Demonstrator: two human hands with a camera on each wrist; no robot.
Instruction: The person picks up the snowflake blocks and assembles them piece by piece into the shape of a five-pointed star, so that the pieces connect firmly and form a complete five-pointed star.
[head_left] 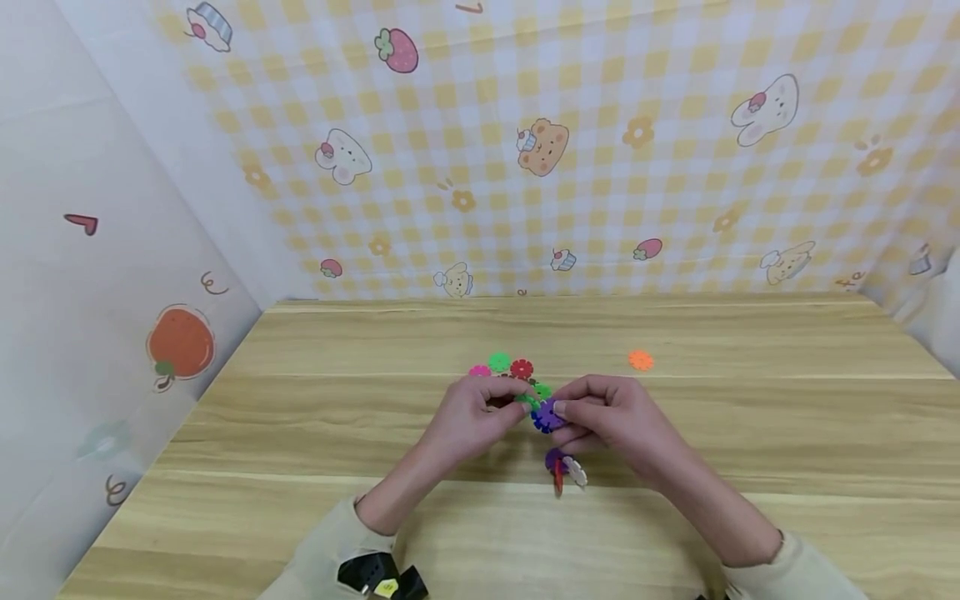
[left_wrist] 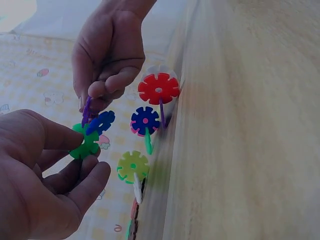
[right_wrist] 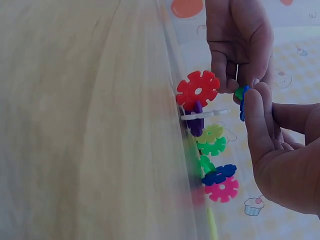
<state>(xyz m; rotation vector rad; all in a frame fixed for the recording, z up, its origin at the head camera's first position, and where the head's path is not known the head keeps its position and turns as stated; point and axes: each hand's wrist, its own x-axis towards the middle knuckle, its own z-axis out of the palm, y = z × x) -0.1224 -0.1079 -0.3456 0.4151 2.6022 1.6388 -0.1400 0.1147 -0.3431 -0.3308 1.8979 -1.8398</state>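
My left hand pinches a green notched plastic disc between thumb and fingers. Opposite it, my right hand grips a purple notched disc at its edge. A blue disc sits between the two, set at an angle against the green one in the left wrist view. Just below the hands, a small joined group stands on the table: a red disc, a white disc and a dark purple disc. The right fingers hide part of the held pieces.
Behind the hands on the wooden table lie a pink disc, a light green disc and a dark red disc. An orange disc lies apart to the right. A patterned cloth hangs along the back edge.
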